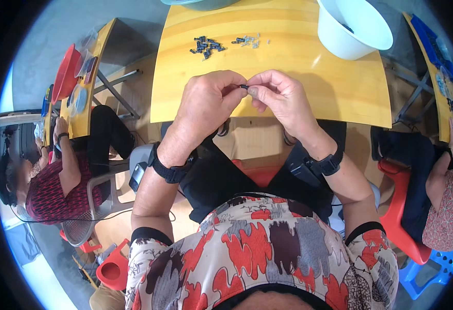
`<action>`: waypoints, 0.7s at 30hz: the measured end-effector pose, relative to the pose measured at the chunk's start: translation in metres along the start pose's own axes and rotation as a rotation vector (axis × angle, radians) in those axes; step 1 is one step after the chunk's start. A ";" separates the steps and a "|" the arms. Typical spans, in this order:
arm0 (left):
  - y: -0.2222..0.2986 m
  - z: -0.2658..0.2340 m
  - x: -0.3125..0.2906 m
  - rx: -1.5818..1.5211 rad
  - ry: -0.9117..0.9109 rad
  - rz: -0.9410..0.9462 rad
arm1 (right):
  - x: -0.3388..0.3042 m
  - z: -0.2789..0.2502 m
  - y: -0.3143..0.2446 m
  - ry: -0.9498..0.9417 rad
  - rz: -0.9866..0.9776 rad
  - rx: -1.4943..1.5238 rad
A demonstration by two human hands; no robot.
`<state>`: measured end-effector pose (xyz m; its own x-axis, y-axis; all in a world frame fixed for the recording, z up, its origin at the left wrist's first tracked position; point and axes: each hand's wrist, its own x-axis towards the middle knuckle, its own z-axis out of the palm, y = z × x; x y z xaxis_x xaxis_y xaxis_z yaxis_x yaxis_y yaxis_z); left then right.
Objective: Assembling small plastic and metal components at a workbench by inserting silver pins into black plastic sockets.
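Note:
My left hand [209, 96] and my right hand [282, 97] meet above the near part of the yellow table [185, 67]. Between their fingertips they pinch a small dark cylindrical piece [244, 87], too small to name more exactly. Both hands are closed on it, thumb against forefinger. Beyond my left hand lies a loose pile of small black pieces [206, 45]. To the right of that pile is a smaller group of clear pieces [250, 42], with a few dark ones at its left side.
A white bowl [340, 36] with something dark inside stands at the table's far right. A greenish basin [200, 4] sits at the far edge. People work at yellow tables on both sides; a red basin [67, 75] stands on the left one, a blue tray [428, 39] on the right one.

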<state>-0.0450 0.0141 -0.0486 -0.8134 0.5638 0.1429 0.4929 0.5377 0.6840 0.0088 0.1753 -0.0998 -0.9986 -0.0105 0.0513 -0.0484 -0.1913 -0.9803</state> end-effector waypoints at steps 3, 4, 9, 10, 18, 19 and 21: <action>-0.007 0.006 0.001 -0.156 0.029 -0.026 | 0.006 -0.004 0.000 -0.006 0.057 0.027; -0.008 0.008 0.002 -0.283 0.045 -0.064 | 0.007 -0.004 0.001 0.000 0.099 0.095; -0.010 0.018 0.004 -0.378 0.118 -0.077 | 0.011 -0.007 0.005 -0.023 0.113 0.151; -0.009 0.018 0.006 -0.308 0.183 -0.026 | 0.011 -0.008 0.001 0.005 0.064 0.029; -0.044 0.030 0.032 0.194 0.182 0.187 | 0.016 -0.033 0.009 0.099 -0.038 -0.338; -0.046 0.032 0.033 0.168 0.163 0.156 | 0.015 -0.033 0.009 0.106 -0.025 -0.316; -0.050 0.032 0.036 0.100 0.219 0.157 | 0.014 -0.034 0.011 0.115 -0.008 -0.294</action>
<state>-0.0888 0.0277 -0.1004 -0.7669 0.5020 0.3998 0.6371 0.5202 0.5688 -0.0064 0.2062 -0.1165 -0.9932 0.1040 0.0533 -0.0428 0.1009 -0.9940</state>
